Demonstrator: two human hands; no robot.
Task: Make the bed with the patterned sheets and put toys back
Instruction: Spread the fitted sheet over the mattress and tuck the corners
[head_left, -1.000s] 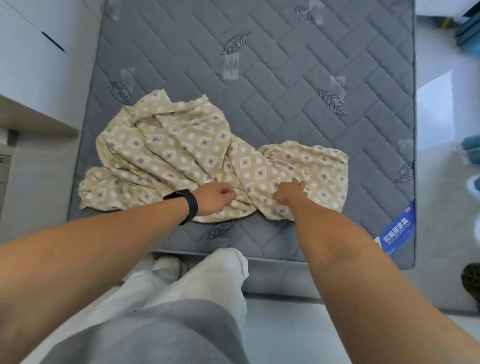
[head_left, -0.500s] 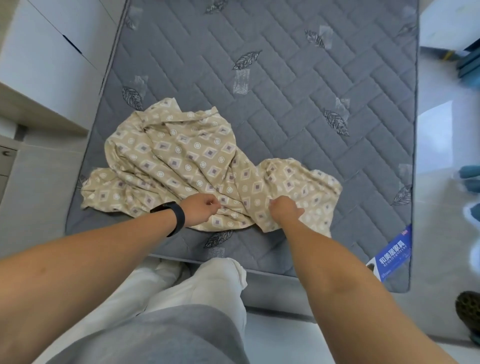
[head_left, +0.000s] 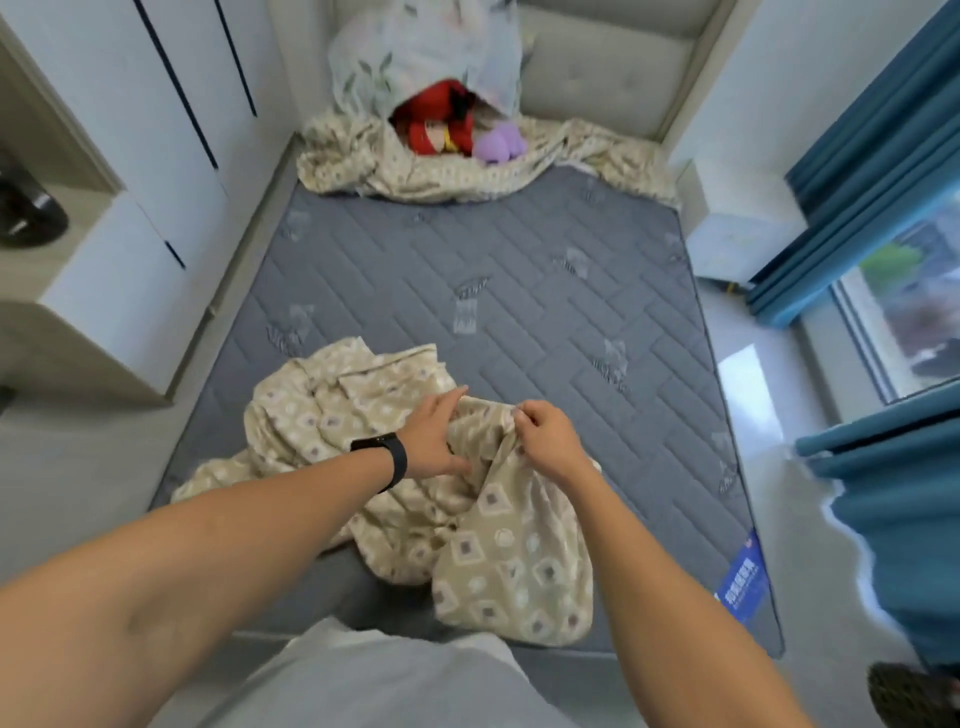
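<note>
Two hands, left hand (head_left: 434, 439) and right hand (head_left: 545, 441), pinch a beige diamond-patterned sheet (head_left: 498, 561) above the grey quilted mattress (head_left: 519, 291); beyond the fingers, white wardrobes (head_left: 156, 130).

A home bedroom: bare mattress (head_left: 519, 312), padded headboard (head_left: 597, 78), wardrobe (head_left: 171, 104), curtains (head_left: 857, 182).
</note>
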